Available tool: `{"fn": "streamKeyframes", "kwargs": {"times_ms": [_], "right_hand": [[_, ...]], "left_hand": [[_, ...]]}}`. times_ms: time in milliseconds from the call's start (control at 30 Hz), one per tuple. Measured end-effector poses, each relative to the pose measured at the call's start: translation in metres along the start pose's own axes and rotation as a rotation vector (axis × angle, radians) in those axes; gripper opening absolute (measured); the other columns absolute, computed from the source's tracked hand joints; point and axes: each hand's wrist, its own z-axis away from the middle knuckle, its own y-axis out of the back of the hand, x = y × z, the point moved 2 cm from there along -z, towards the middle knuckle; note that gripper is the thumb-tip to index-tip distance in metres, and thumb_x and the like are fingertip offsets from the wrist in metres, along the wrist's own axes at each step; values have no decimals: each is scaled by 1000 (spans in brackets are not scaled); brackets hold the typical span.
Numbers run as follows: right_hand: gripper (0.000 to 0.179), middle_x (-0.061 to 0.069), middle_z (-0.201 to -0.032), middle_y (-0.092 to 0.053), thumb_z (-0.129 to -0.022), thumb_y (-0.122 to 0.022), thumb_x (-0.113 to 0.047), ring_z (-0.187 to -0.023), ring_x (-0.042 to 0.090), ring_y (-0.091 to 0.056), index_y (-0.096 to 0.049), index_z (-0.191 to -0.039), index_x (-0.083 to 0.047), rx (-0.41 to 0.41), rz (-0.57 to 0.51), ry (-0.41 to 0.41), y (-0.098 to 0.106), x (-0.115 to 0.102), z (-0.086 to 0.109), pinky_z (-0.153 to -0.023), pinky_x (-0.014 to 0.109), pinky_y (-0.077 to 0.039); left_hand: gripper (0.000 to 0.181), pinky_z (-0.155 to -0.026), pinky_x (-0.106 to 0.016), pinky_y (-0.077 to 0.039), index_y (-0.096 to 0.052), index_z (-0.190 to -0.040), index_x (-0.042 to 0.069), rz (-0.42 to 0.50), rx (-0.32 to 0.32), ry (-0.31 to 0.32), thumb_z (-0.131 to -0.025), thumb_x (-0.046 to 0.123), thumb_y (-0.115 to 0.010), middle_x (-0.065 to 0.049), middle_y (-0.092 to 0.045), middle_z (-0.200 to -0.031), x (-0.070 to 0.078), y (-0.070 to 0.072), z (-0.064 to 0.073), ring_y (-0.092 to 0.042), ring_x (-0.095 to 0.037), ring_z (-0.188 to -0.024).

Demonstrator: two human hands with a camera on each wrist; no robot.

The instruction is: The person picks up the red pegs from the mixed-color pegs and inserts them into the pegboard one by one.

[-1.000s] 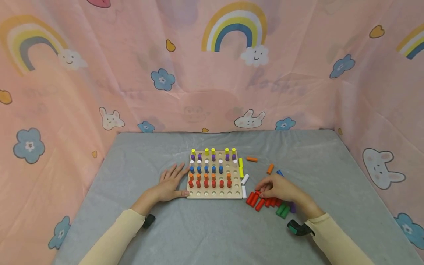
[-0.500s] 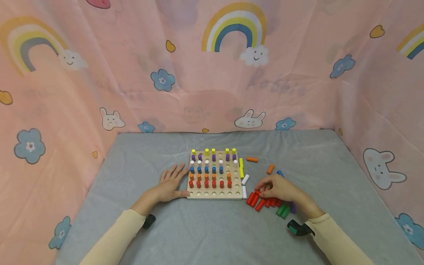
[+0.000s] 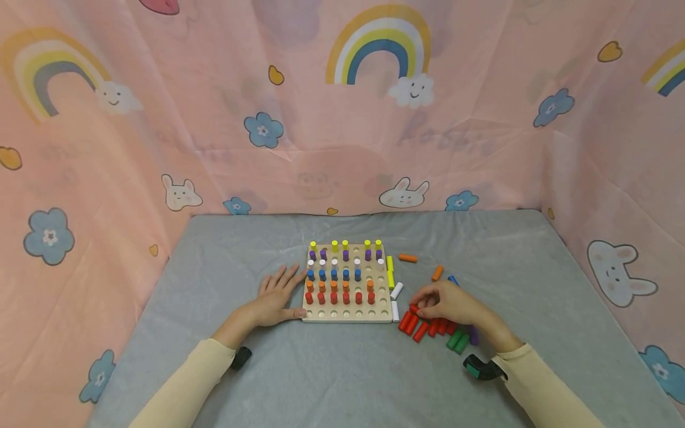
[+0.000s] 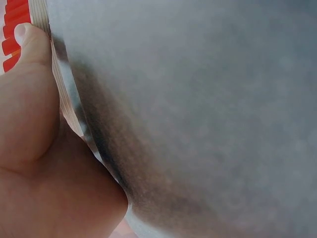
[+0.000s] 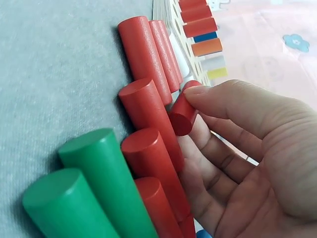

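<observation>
A wooden pegboard [image 3: 358,313] lies on the table, with rows of yellow, purple, white, blue, orange and red pegs standing in it; the holes of its nearest row hold no pegs. My left hand [image 3: 273,302] lies spread at the board's left side, its thumb touching the near left corner. In the right wrist view, my right hand [image 5: 257,148] pinches a red peg [image 5: 184,110] between thumb and fingers. It is just above several loose red pegs [image 5: 143,54] lying to the right of the board.
Two green pegs [image 3: 458,340] and a purple peg [image 3: 474,334] lie by the right wrist. Loose white pegs [image 3: 395,310] and yellow pegs [image 3: 390,279] line the board's right edge. Orange pegs [image 3: 408,258] and a blue peg [image 3: 452,279] lie farther back. A patterned pink curtain [image 3: 342,148] hangs behind.
My right hand has shifted very slightly to the left, raising the pinched red peg a little from the pile. The left hand stays in place.
</observation>
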Motion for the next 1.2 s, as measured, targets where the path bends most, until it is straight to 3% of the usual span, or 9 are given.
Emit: {"fn": "streamKeyframes", "kwargs": {"times_ms": [200,467,800,1200], "right_hand": [[25,5,-89,-71,-89,-74,-19,-75,8,-61,-73,-110,-5,35,-18,18,-1,-7,-3,-66,21,-52],[26,1,-90,-71,-88,-75,-23,-78,9,-63,-73,-110,-9,107,17,12,-5,-15,-8,-68,22,-53],[21,2,-90,-68,-87,-76,-20,-79,12,-60,-73,-107,-12,196,13,53,-13,-26,-17,-67,22,-52],[19,3,-89,-67,-86,-76,-14,-79,11,-60,-70,-104,-13,264,-40,90,-22,-34,-25,-67,23,-50]], "left_hand": [[99,-117,-68,2,-10,-161,23,21,-4,-3,-86,70,-55,-14,-4,-168,4,3,2,2,-43,-154],[94,-118,-68,-1,-11,-161,20,-26,-31,25,-90,57,-62,-13,-3,-169,9,7,2,2,-42,-155],[97,-117,-68,0,-10,-161,19,-10,-28,15,-89,61,-60,-15,-3,-168,8,7,2,2,-44,-154],[94,-118,-68,-2,-11,-161,20,-33,-37,35,-90,55,-62,-13,-3,-169,11,8,2,2,-42,-155]]}}
